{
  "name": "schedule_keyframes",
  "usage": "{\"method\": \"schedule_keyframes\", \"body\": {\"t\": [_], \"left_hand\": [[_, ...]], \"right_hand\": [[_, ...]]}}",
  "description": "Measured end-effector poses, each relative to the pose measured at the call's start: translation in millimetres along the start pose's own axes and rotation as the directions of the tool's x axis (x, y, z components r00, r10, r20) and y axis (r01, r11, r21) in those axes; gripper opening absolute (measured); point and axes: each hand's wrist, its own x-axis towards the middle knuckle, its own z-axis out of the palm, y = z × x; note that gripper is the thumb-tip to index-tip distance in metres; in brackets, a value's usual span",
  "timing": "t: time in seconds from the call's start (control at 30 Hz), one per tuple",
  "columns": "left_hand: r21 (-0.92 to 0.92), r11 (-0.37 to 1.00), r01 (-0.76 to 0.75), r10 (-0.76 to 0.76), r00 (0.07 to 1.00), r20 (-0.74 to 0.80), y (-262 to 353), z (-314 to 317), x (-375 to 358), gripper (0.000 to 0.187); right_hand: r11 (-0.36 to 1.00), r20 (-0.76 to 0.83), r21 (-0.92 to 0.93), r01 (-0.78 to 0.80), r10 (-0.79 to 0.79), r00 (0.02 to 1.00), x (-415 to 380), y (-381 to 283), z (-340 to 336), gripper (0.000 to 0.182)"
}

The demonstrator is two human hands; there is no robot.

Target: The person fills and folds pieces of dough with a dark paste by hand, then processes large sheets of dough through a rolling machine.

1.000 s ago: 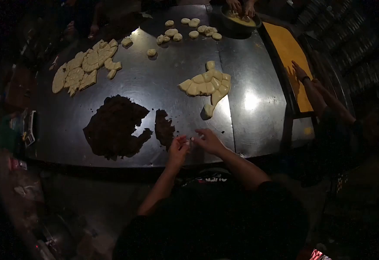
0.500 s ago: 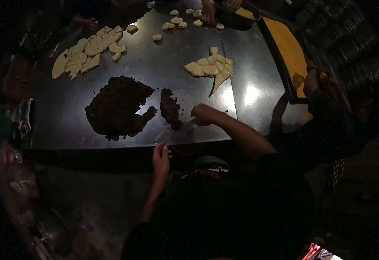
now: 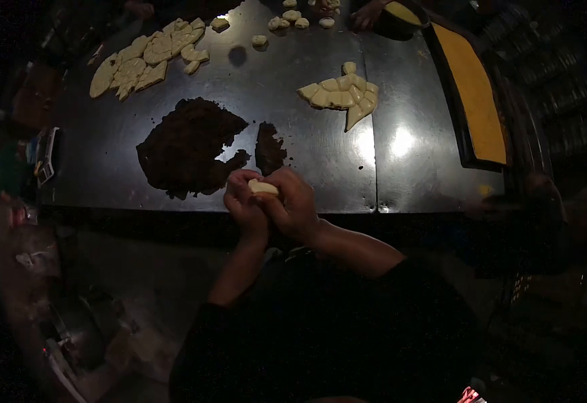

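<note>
My left hand [image 3: 242, 197] and my right hand [image 3: 293, 203] meet just over the table's front edge, both closed around a small pale piece of dough [image 3: 264, 189]. Only its top shows between the fingers. Right behind my hands lies a narrow strip of dark brown filling [image 3: 268, 149]. To its left is a larger dark mound of the same filling [image 3: 186, 148], ragged along its right side. Farther back, a scored, partly cut sheet of dough [image 3: 344, 93] rests on the metal.
A metal table [image 3: 320, 174] spans the view. Cut dough slabs [image 3: 162, 50] lie back left, and several dough balls [image 3: 291, 16] at the back. Another person's hand [image 3: 367, 15] is near a bowl [image 3: 401, 20]. A long tray [image 3: 471, 91] with a yellow sheet stands right.
My right hand has moved left from beside the dark strip to join my left hand, and both now grip the dough. Another person's arm has withdrawn from the yellow tray.
</note>
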Motion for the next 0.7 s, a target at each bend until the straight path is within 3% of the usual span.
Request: {"method": "schedule_keyframes", "body": {"t": [0.03,0.07,0.13,0.2,0.23,0.3,0.37,0.43,0.47,0.53,0.57,0.6,0.63,0.67,0.7], "left_hand": [[-0.018,0.994,-0.110,0.110,0.994,-0.007,-2.2,10.6,1.2,0.041],[-0.002,0.994,-0.105,0.105,0.994,-0.021,-7.4,11.9,5.5,0.043],[0.029,0.995,-0.096,0.098,0.994,-0.041,-12.5,17.5,14.3,0.045],[-0.119,0.979,0.168,-0.179,0.980,-0.083,-14.4,26.5,19.5,0.040],[-0.113,0.979,0.168,-0.179,0.980,-0.092,-20.8,25.2,20.7,0.040],[-0.074,0.948,0.309,-0.316,0.942,-0.116,-37.4,21.0,22.2,0.043],[-0.154,0.925,0.347,-0.364,0.927,-0.095,-29.1,22.2,21.0,0.045],[-0.319,0.777,0.543,-0.563,0.826,0.033,-32.1,15.6,25.5,0.047],[-0.348,0.718,0.602,-0.632,0.774,0.035,-32.6,13.9,28.4,0.057],[-0.395,0.670,0.628,-0.682,0.731,0.007,-38.0,11.7,32.0,0.059],[-0.440,0.616,0.653,-0.729,0.685,-0.005,-41.9,8.4,30.6,0.062],[-0.399,0.685,0.610,-0.624,0.773,0.111,-52.0,-2.3,28.5,0.057],[-0.404,0.684,0.608,-0.624,0.774,0.109,-60.7,-13.8,25.1,0.057],[-0.352,0.731,0.584,-0.600,0.796,0.074,-68.2,-26.3,20.3,0.052],[-0.299,0.775,0.557,-0.573,0.819,0.040,-75.2,-39.3,16.2,0.048]], "right_hand": [[0.997,-0.086,-0.072,-0.015,0.008,0.996,2.7,1.3,-0.7,0.022],[0.997,-0.147,-0.074,0.038,-0.049,0.988,8.6,3.6,-0.6,0.024],[0.999,-0.125,-0.053,-0.009,0.003,0.992,14.2,16.0,-3.3,0.025],[0.988,-0.010,-0.006,-0.154,0.154,0.988,17.9,25.2,-14.1,0.020],[0.988,-0.004,0.002,-0.157,0.157,0.988,23.7,30.0,-23.5,0.020],[0.943,0.306,-0.003,-0.332,0.317,0.898,38.1,36.0,-43.0,0.022],[0.953,0.355,-0.009,-0.304,0.287,0.890,48.2,33.0,-55.7,0.023],[0.952,0.429,-0.148,-0.267,0.305,0.850,56.5,26.0,-60.2,0.025],[0.953,0.442,-0.145,-0.266,0.303,0.844,56.7,29.5,-56.2,0.025],[0.901,0.353,-0.430,0.055,0.112,0.929,49.8,42.6,-40.5,0.020],[0.903,0.361,-0.426,0.058,0.111,0.926,39.4,48.1,-30.9,0.020],[0.840,0.489,-0.501,0.209,0.075,0.869,24.0,54.8,-20.6,0.030],[0.755,0.608,-0.547,0.361,0.061,0.792,6.9,63.7,-12.1,0.044],[0.836,0.614,-0.440,0.328,0.014,0.789,-11.8,77.5,-4.8,0.049],[0.833,0.618,-0.442,0.333,0.014,0.786,-15.1,83.7,-4.9,0.049]]}}
